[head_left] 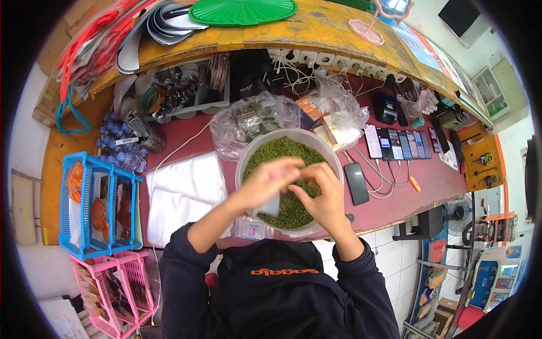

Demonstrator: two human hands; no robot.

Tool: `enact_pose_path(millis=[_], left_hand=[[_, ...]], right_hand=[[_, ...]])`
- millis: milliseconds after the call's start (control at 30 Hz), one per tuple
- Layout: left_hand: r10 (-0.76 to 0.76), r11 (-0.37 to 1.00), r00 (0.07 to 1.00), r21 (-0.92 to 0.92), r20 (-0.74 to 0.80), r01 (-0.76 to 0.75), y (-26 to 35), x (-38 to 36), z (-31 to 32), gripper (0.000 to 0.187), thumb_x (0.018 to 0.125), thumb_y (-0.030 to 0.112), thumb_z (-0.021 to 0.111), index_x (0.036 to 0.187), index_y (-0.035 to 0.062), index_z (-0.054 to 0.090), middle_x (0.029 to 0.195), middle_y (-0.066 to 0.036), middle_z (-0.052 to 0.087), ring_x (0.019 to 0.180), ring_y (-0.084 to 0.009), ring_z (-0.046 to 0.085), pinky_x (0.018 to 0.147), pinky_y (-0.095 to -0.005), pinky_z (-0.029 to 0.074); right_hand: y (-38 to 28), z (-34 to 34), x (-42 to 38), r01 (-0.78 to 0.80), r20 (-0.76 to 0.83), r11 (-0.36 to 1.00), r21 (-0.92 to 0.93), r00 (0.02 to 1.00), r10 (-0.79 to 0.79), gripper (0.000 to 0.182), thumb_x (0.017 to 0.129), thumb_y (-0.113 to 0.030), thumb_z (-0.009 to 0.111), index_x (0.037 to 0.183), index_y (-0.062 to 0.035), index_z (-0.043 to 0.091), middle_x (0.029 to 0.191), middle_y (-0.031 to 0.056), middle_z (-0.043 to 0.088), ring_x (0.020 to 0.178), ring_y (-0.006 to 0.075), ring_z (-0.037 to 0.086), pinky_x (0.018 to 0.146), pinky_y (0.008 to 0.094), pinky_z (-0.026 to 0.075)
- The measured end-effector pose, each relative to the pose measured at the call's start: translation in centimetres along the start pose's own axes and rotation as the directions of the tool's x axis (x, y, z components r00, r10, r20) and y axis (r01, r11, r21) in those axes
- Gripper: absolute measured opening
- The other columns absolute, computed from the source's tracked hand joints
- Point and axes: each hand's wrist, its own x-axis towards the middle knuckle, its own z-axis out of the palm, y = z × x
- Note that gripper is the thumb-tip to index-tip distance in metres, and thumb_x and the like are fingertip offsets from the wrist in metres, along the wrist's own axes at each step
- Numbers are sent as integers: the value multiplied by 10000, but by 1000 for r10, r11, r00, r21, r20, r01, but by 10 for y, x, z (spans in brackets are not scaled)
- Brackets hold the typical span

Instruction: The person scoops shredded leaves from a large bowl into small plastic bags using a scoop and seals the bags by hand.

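Note:
A white round tub holds a heap of finely shredded green herb, and both hands are above it. My left hand is smeared by motion; its fingers are closed, with a small clear plastic bag, also blurred, hanging below the palm. Close beside it, my right hand has its thumb and fingers curled together in a pinch over the herb. Whatever lies between those fingertips is hidden. At the tub's front left lies a pack of small clear bags.
Large white plastic sheets lie left of the tub. Behind it is a clear bag of greens. Several phones with cables lie to the right, a dark one nearest. Blue baskets stand left; a shelf overhangs the back.

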Motion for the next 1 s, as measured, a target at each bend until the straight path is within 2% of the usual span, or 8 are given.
enact_pose_path(millis=[267, 367, 433, 633, 767, 833, 900, 1000], left_hand=[[-55, 971, 996, -228, 63, 68, -6, -18, 14, 371, 1000, 294, 519, 1250, 25, 577, 874, 19, 617, 715, -64, 533, 641, -232, 445], [92, 988, 975, -103, -202, -115, 5, -26, 5, 272, 965, 254, 566, 1126, 53, 651, 893, -4, 624, 726, -76, 517, 623, -232, 407], [531, 790, 807, 495, -259, -361, 4, -29, -3, 115, 877, 162, 682, 908, 52, 697, 856, -23, 634, 736, -107, 547, 637, -267, 432], [474, 761, 880, 520, -35, -389, 8, -35, 30, 94, 809, 72, 715, 767, 16, 652, 723, -78, 597, 681, -177, 554, 630, -309, 422], [341, 883, 938, 362, -59, -299, 6, -38, 30, 125, 765, 121, 706, 705, 48, 623, 691, -58, 603, 634, -253, 577, 570, -343, 443], [379, 829, 924, 458, -41, -320, 2, -42, 32, 142, 744, 128, 703, 675, 54, 603, 673, -61, 592, 635, -251, 580, 562, -346, 445], [463, 514, 883, 835, -80, -194, 0, -47, 36, 181, 707, 159, 703, 628, 72, 565, 632, -68, 563, 636, -251, 585, 560, -356, 462], [430, 481, 896, 868, -112, -122, 5, -47, 28, 211, 704, 246, 748, 664, 95, 606, 642, -56, 567, 644, -258, 584, 576, -367, 475]], right_hand=[[-5, -5, -2, 249, 5, 925, -287, 966, -258, 133, 736, 10, 724, 844, -54, 681, 779, 66, 615, 658, 225, 635, 586, 326, 516], [6, -22, -1, 1, -189, 973, -230, 981, -46, 107, 750, 26, 717, 812, -61, 710, 762, 76, 619, 629, 219, 628, 571, 325, 512], [3, -28, -6, -57, -171, 994, -95, 984, 40, 85, 759, 29, 729, 767, -55, 716, 724, 58, 611, 599, 145, 603, 539, 282, 481], [-2, -13, -22, -494, 382, 581, 647, 869, 314, 188, 768, 12, 765, 710, -27, 590, 724, 12, 563, 579, 52, 519, 486, 197, 382], [5, -16, -27, -727, 694, 230, 647, 686, 217, 263, 934, -174, 634, 720, -60, 531, 640, -11, 538, 538, 82, 558, 485, 255, 448], [9, -9, -33, -722, 691, 373, 583, 682, 240, 301, 963, -212, 568, 714, -51, 513, 585, 36, 520, 517, 159, 577, 477, 315, 444], [10, -5, -33, 9, 192, 1000, 4, 981, -10, 253, 927, -174, 596, 739, -26, 513, 586, 104, 513, 509, 246, 560, 481, 365, 425], [6, -16, -26, -100, 163, 992, -74, 980, 111, 216, 896, -131, 618, 753, -12, 509, 613, 139, 522, 534, 286, 561, 498, 377, 425]])
